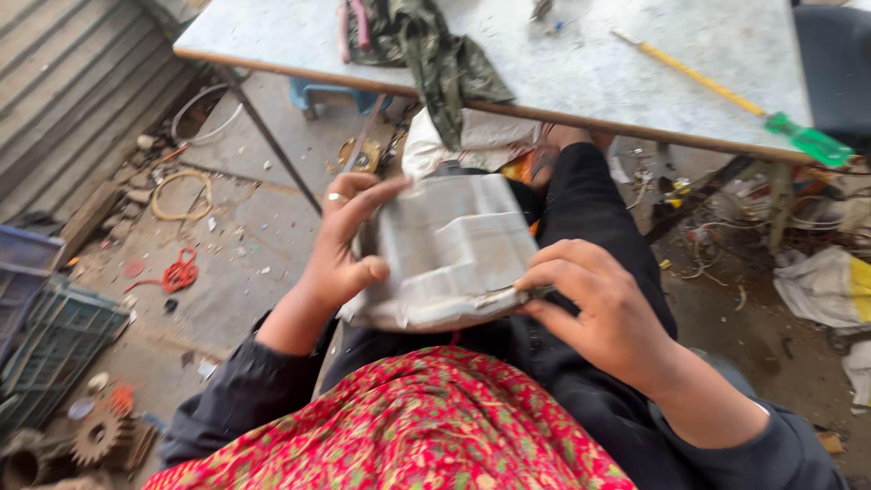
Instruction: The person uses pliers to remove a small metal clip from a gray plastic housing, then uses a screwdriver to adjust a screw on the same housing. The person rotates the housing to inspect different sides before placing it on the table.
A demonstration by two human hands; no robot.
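Item one: a grey, newspaper-wrapped bundle [454, 249], resting on our lap below the edge of the surface [581, 73]. Our left hand [340, 245] grips its left side, fingers clamped on the wrapping, a ring on one finger. Our right hand [594, 304] pinches the lower right corner, fingers closed on the paper's edge.

Item two, on the surface: a camouflage cloth [435, 50] hanging over the near edge, and a long yellow tool with a green handle [726, 91] lying aslant to the right.

Item three, on the floor at left: a red cord [179, 272], a coil of wire [181, 195], a rusty gear [95, 436], a blue crate [54, 349].
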